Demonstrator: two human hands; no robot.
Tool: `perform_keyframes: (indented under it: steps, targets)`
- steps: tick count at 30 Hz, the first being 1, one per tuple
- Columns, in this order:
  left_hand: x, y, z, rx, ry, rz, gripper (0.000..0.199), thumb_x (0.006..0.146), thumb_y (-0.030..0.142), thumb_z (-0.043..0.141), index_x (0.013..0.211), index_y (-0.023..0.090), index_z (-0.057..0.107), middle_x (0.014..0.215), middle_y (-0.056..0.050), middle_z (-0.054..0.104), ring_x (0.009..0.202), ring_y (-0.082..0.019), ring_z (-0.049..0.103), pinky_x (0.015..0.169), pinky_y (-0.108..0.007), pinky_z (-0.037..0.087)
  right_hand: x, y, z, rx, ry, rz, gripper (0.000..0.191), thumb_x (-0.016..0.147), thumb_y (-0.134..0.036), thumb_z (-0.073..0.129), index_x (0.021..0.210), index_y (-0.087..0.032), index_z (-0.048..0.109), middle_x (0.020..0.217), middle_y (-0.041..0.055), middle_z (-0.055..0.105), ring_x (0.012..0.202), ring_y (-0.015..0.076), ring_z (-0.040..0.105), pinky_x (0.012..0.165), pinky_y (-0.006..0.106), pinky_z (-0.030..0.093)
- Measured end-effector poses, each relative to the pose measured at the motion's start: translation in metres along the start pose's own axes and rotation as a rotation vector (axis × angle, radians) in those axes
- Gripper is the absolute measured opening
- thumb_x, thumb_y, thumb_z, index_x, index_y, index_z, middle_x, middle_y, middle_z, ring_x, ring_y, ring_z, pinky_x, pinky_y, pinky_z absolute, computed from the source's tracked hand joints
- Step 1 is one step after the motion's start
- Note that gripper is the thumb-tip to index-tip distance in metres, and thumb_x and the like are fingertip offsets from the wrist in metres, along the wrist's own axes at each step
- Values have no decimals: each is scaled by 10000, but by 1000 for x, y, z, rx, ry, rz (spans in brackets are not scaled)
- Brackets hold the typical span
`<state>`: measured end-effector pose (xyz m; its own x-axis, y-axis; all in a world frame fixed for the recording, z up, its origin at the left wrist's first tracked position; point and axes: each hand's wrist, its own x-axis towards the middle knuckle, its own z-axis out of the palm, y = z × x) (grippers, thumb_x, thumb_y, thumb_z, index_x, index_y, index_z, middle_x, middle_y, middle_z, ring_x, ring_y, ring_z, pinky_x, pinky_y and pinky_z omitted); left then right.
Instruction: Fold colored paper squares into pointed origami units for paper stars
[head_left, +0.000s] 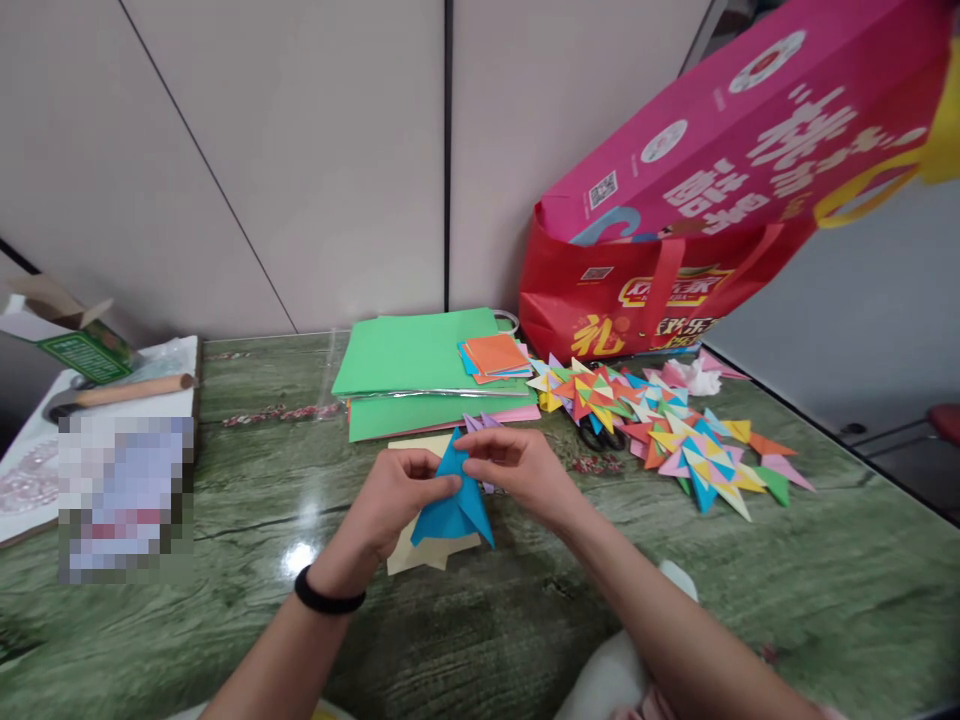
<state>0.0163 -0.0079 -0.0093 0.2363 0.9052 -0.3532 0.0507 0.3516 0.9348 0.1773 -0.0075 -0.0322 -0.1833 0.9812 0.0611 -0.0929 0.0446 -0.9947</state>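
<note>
Paper point(456, 512), blue, points away, long axis running fore-and-aft.

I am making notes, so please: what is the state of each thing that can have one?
Blue paper: folded, held by left hand and right hand
Paper stars: folded, heaped
Square sheets: stacked, flat
Green sheets: lying flat
Green box: open, flaps up
Red bag: standing
Pink bag: tilted
White scrap: crumpled

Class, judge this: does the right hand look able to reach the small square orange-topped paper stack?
Probably yes: the stack lies uncovered beyond the right hand, though that hand touches the folded blue paper.
</note>
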Motion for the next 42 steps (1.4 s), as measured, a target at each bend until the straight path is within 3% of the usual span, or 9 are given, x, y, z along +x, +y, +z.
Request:
perform_keyframes:
  steps: [5, 14, 23, 26, 30, 36, 42]
  targets:
    - [1, -1, 0, -53, -4, -31, 204, 453, 231, 794, 528, 131, 633, 490, 16, 611, 447, -91, 503, 470, -217, 401, -1, -3, -3, 39, -56, 94, 312, 556, -199, 774, 864, -220, 725, 709, -4, 659, 633, 114, 553, 582, 249, 473]
    - [2, -3, 0, -57, 52, 28, 211, 470, 251, 795, 534, 126, 637, 517, 10, 617, 476, -91, 510, 485, -213, 399, 1, 2, -1, 138, -19, 137, 207, 551, -218, 785, 746, -213, 715, 683, -16, 659, 574, 91, 550, 533, 224, 443]
    - [8, -9, -2, -150, 55, 17, 223, 447, 249, 809, 538, 131, 643, 504, 9, 631, 451, -90, 521, 472, -214, 412, 2, 6, 1, 77, 36, 63, 170, 566, -231, 767, 724, -190, 717, 683, 3, 668, 592, 110, 556, 530, 236, 415]
    - [9, -9, -3, -181, 75, 25, 230, 446, 249, 816, 574, 126, 669, 544, -10, 665, 477, -100, 550, 498, -220, 434, 3, 6, 3, 131, 49, 100, 213, 568, -229, 760, 762, -193, 679, 701, -16, 656, 601, 99, 559, 539, 222, 410]
    - [10, -9, -3, -204, 90, 20, 254, 435, 239, 826, 616, 118, 695, 583, -30, 690, 508, -113, 578, 534, -234, 458, 4, 8, 7, 112, 83, 165, 195, 591, -282, 740, 709, -174, 628, 573, -42, 588, 493, 78, 489, 485, 213, 368]
    - [12, -10, -1, -251, 156, 63, 285, 403, 239, 832, 620, 110, 700, 586, -29, 692, 512, -115, 576, 543, -245, 469, 4, 9, 10, 30, 156, -15, 190, 606, -312, 718, 684, -164, 629, 589, -18, 593, 515, 90, 481, 497, 223, 361]
    - [10, -7, 1, -315, 214, 110, 285, 386, 239, 836, 593, 110, 688, 553, -23, 683, 488, -119, 574, 528, -249, 472, 4, 10, 14, 9, 132, 72, 222, 638, -384, 673, 624, -169, 620, 557, -32, 553, 514, 92, 465, 509, 234, 378]
